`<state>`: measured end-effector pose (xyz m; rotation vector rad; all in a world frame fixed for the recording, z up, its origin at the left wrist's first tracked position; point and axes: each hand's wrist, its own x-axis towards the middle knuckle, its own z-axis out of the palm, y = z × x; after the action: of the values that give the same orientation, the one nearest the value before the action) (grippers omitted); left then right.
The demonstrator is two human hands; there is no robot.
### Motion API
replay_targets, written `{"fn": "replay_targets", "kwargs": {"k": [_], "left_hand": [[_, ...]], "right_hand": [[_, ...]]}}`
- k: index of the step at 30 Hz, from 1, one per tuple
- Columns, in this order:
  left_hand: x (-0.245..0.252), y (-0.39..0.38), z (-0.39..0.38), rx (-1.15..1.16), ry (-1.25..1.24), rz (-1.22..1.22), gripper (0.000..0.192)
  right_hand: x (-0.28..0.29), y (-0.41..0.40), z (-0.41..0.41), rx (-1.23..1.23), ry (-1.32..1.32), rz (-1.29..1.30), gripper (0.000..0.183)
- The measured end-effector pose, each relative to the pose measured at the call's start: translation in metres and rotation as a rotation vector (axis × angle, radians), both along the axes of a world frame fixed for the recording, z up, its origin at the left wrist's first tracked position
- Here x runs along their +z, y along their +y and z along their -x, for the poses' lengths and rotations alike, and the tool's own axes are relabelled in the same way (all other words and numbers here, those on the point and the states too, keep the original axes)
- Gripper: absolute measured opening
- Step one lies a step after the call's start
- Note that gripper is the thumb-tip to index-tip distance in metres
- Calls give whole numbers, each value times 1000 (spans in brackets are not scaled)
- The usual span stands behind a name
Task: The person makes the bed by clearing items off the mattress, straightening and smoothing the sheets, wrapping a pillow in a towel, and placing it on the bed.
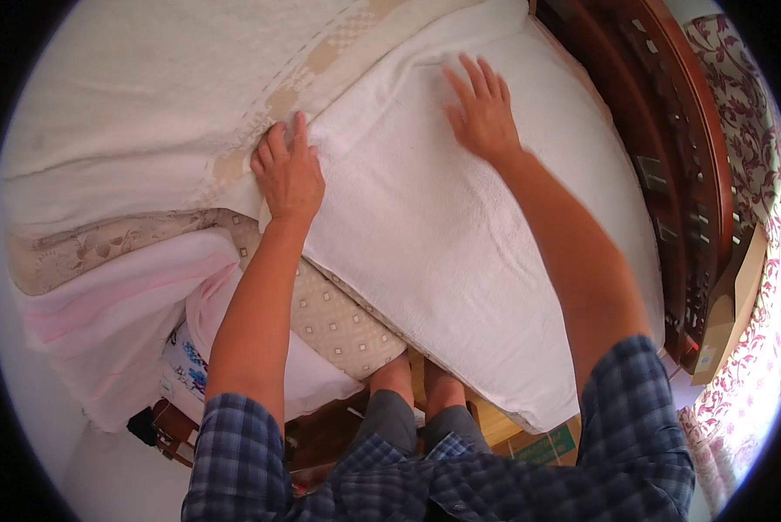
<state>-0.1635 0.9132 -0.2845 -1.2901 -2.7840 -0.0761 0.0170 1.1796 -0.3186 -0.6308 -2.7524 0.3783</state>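
Note:
Palm down, my left hand (290, 171) rests where a cream blanket with a tan patterned border (136, 98) meets a white towel-like pad (423, 215). Its index finger is stretched out and the other fingers are slightly bent; no grip on the cloth can be made out. My right hand (483, 114) is over the upper part of the white pad with its fingers spread, slightly blurred, holding nothing; whether it touches the cloth I cannot tell. The pad lies at an angle over a beige mattress (338, 313) with a small square pattern.
Pink and white bedding (136, 280) hangs at the left. A dark red wooden headboard (690, 130) stands at the right, beside a floral curtain (729, 98) and a cardboard piece (733, 313). Below the pad's lower edge is a cardboard box (547, 447) with a green label.

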Motion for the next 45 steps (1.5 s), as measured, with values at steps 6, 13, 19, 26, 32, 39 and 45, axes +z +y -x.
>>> {"fn": "replay_targets", "kwargs": {"k": [6,13,19,26,32,39,45], "left_hand": [[-31,-7,12,-61,18,14,51],[-45,1,15,-67,-136,-25,50],[-26,-23,28,-165,-227,-15,58],[3,-78,44,-10,-292,107,49],[-2,-96,3,-91,-181,-65,45],[-14,-58,-48,142,30,14,48],[-1,-68,-213,-471,-322,364,57]], "right_hand": [[1,47,112,-188,-350,-55,63],[37,70,156,-242,-745,212,73],[26,38,144,-113,-623,230,81],[-1,-45,34,74,254,66,48],[19,-154,-232,-347,-284,201,65],[-3,-177,-286,-493,-315,263,68],[16,-288,-248,-416,12,549,58]]}}
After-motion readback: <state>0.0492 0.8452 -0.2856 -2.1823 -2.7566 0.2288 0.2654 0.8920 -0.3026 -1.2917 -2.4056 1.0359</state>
